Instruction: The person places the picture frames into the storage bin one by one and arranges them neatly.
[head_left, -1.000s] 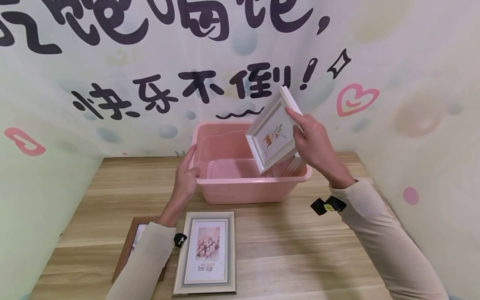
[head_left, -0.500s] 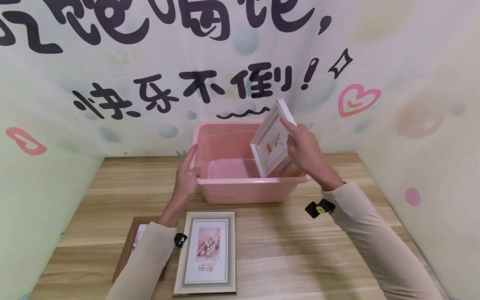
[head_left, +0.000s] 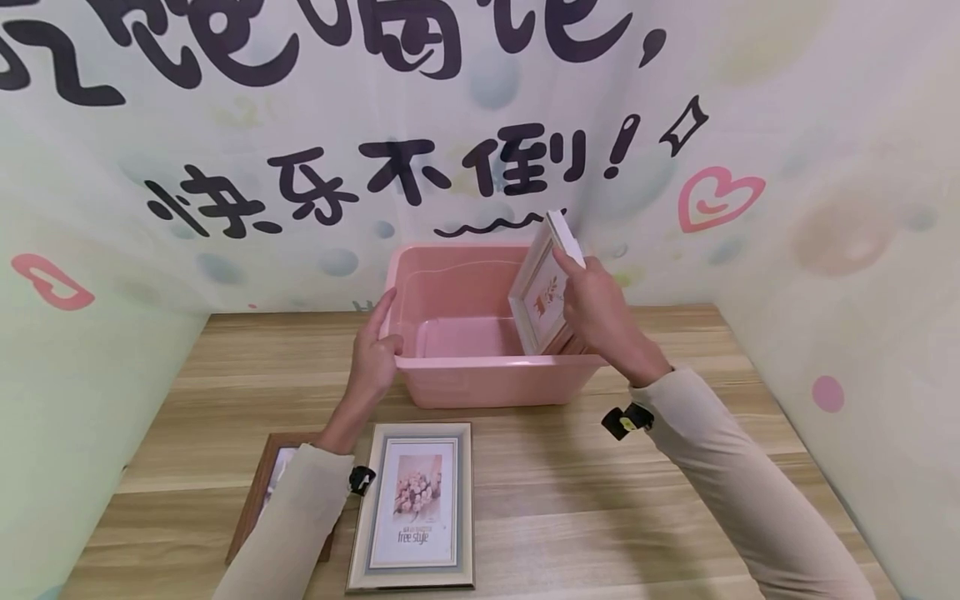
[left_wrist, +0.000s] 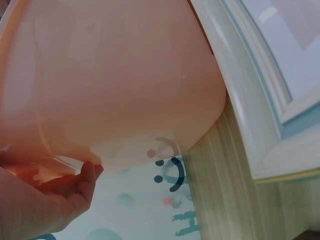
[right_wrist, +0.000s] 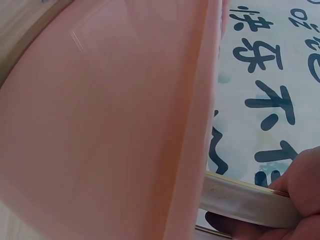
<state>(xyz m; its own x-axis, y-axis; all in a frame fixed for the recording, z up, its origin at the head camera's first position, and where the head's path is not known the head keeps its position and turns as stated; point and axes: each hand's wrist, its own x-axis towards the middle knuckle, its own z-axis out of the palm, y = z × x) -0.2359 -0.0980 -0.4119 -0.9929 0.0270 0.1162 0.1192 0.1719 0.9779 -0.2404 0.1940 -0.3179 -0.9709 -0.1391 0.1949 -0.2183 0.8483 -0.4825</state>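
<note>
My right hand (head_left: 603, 312) grips a white picture frame (head_left: 536, 296) by its upper edge. The frame stands tilted in the right end of a pink plastic tub (head_left: 480, 383), its lower part inside. Another frame edge shows close behind it, mostly hidden by the hand. At the tub's left end, my left hand (head_left: 372, 346) holds the rim, thumb on the near side; in the left wrist view the fingers (left_wrist: 87, 187) curl at the rim. In the right wrist view the tub wall (right_wrist: 100, 120) fills most of the picture, and the white frame's edge (right_wrist: 245, 200) lies between thumb and fingers.
A cream and blue picture frame (head_left: 411, 546) with a flower print lies flat on the wooden table (head_left: 600, 500) before the tub. Left of it, a brown wooden frame (head_left: 251, 500) is partly covered by my left sleeve. A printed wall cloth (head_left: 300, 258) hangs right behind the tub.
My right hand has moved down and to the left, lowering the white picture frame deeper into the tub's right end. The left hand keeps its place on the rim.
</note>
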